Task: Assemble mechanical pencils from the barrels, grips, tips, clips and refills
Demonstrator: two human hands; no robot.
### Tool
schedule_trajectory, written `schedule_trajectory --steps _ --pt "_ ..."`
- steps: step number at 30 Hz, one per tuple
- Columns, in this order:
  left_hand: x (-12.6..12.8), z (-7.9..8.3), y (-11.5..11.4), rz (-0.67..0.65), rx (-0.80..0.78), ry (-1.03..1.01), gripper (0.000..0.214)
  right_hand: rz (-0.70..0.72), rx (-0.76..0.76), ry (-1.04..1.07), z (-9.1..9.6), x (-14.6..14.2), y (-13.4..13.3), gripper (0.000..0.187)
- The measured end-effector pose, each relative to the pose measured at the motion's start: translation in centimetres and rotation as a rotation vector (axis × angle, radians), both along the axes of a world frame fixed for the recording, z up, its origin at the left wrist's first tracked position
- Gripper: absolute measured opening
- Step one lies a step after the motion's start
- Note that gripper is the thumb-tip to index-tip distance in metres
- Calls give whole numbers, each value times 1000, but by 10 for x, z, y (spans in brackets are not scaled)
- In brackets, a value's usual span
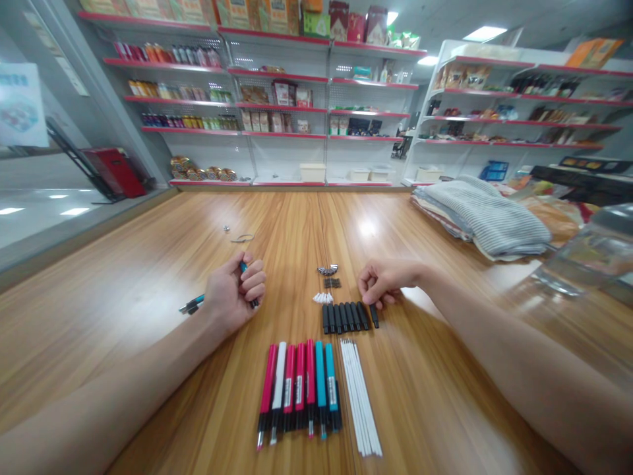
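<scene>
My left hand [237, 293] rests on the wooden table [148, 284], fingers curled round a teal pen [195, 303] whose ends stick out on both sides of the fist. My right hand [383, 282] is closed in a pinch on a small black pen cap [374, 316] at the right end of a row of black caps [343, 317]. Behind that row lie small white tips [323, 298], black bits [332, 283] and metal springs [327, 269]. Nearer me lie a row of pink, white and teal pens [299, 386] and several white refill tubes [361, 396].
Folded striped cloths [487, 218] are stacked at the right, beside a clear plastic container [588, 254]. A small metal piece [226, 228] and a thin wire [242, 238] lie farther back on the table. Shop shelves [281, 99] with goods line the back wall.
</scene>
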State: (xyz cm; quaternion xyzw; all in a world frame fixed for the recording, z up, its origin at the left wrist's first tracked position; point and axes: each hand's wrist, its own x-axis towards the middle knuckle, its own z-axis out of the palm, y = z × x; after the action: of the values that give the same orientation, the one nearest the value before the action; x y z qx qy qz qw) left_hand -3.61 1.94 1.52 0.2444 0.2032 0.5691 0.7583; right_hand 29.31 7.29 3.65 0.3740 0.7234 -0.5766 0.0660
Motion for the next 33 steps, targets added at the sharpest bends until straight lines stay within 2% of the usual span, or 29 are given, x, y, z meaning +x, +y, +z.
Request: schedule_trajectory --steps 5,11,21,33 --pt "10 -3 -1 -12 4 248 25 7 -3 -5 -1 0 1 37" --pt "12 -6 1 -53 32 342 26 25 -7 16 -2 2 3 35" --pt "14 -5 -1 -63 30 371 22 -19 14 -40 0 -3 -1 39" --pt "12 -6 0 -80 47 389 24 53 -12 51 0 3 1 35"
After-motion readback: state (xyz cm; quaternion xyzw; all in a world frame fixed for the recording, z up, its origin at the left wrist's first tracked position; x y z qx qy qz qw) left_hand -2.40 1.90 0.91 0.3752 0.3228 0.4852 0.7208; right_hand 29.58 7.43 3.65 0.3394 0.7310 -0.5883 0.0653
